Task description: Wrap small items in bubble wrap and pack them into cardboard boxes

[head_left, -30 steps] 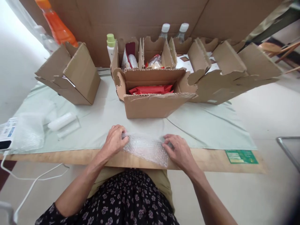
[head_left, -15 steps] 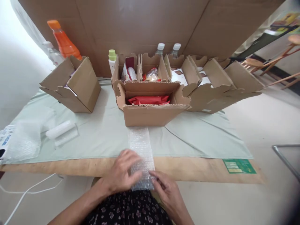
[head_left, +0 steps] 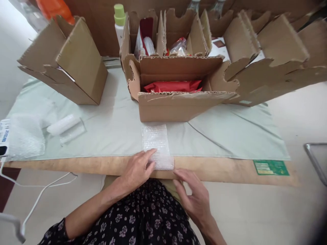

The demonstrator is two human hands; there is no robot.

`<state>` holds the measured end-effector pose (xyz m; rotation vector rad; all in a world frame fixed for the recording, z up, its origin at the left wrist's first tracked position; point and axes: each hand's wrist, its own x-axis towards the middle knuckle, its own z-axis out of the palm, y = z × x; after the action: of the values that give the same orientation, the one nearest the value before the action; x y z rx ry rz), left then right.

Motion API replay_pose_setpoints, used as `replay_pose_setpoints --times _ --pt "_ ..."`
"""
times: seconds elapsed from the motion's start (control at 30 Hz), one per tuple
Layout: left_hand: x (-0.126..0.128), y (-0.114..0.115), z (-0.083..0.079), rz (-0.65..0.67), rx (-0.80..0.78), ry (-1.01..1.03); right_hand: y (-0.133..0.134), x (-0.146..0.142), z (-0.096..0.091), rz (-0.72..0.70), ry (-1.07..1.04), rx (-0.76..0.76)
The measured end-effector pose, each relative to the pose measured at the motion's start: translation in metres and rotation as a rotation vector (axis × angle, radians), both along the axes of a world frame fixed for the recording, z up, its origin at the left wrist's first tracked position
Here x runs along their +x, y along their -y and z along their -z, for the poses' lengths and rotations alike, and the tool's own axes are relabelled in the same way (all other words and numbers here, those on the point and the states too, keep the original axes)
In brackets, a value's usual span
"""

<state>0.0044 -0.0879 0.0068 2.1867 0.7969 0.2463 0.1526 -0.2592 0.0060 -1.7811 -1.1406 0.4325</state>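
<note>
A strip of clear bubble wrap point(head_left: 155, 136) lies flat on the table, running from just before the front cardboard box to the wooden front edge. Its near end looks folded back over itself. My left hand point(head_left: 138, 168) rests on the strip's left side, fingers apart, with the index fingertip on the plastic. At the strip's near right corner is my right hand point(head_left: 192, 190), thumb and index finger spread. Its index fingertip is at the corner; whether it touches I cannot tell.
The front cardboard box point(head_left: 163, 109) holds red packets point(head_left: 173, 86). Behind it stand several cardboard bins with packaged goods, and a green-capped bottle point(head_left: 119, 23). Leftward are another cardboard box point(head_left: 84, 61), a small bubble wrap roll point(head_left: 63, 125) and a larger bubble wrap heap point(head_left: 25, 136). A green card point(head_left: 271, 167) lies rightward.
The strip's near end, which hung past the table edge, now lies back on the tabletop. My right hand has opened and moved off the plastic to its corner. The view has tilted down.
</note>
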Motion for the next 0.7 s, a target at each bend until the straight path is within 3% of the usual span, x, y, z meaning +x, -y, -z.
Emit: replay_pose_setpoints --times 0.07,0.13,0.23,0.33,0.5,0.6,0.7 --pt "0.000 0.001 0.001 0.008 0.059 0.008 -0.010 0.004 0.006 -0.160 0.346 0.009" --pt "-0.003 0.003 -0.001 0.012 0.147 0.047 -0.022 0.010 0.011 -0.247 0.528 -0.018" --pt "-0.007 0.005 -0.010 0.033 0.310 0.158 -0.037 0.021 0.011 -0.350 0.589 -0.008" --pt "-0.009 0.003 -0.016 0.130 0.374 0.244 -0.047 0.030 0.005 -0.444 0.515 -0.013" --pt "0.002 -0.011 -0.004 0.163 0.361 0.250 -0.062 0.045 -0.001 -0.389 0.357 -0.043" --pt "0.011 -0.022 0.007 0.166 0.379 0.258 -0.062 0.055 0.004 -0.308 0.529 0.100" --pt "0.017 -0.029 0.017 0.181 0.481 0.251 -0.061 0.062 0.017 -0.334 0.673 0.166"
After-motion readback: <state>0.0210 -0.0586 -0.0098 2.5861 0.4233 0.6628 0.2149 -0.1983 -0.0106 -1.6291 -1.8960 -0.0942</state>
